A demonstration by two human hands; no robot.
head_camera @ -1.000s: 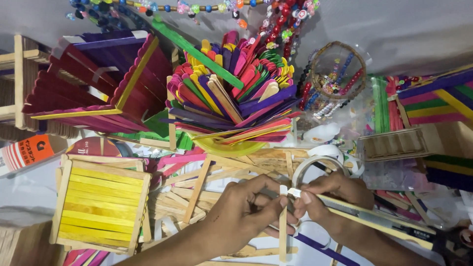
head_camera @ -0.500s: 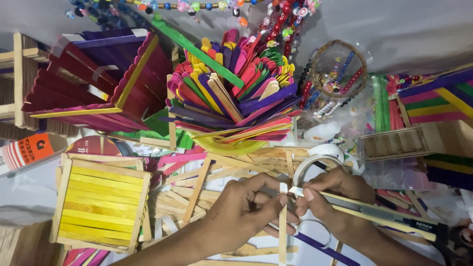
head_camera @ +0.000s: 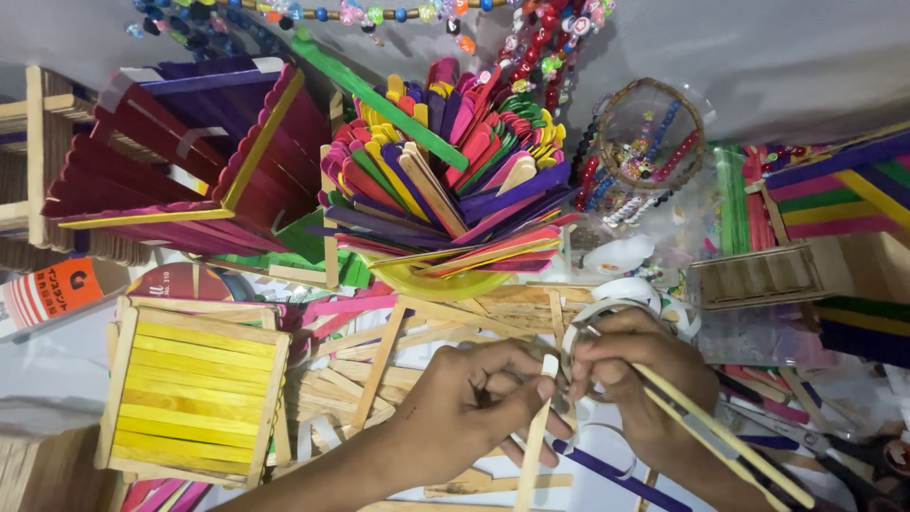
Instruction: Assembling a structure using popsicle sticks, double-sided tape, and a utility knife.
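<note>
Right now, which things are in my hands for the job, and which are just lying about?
In hand:
left hand pinching plain stick
right hand with tape roll and long yellow sticks

Lying about:
yellow stick box
cup of coloured sticks
bead basket
scissors

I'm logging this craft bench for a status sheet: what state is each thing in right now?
left hand: pinching a plain craft stick near its top
right hand: gripping yellow sticks, fingertips at the plain stick's top
tape roll: on edge behind the right hand
yellow bowl: crammed with coloured sticks
yellow-slatted tray: flat, empty
scissors: lying flat, blades shut
</note>
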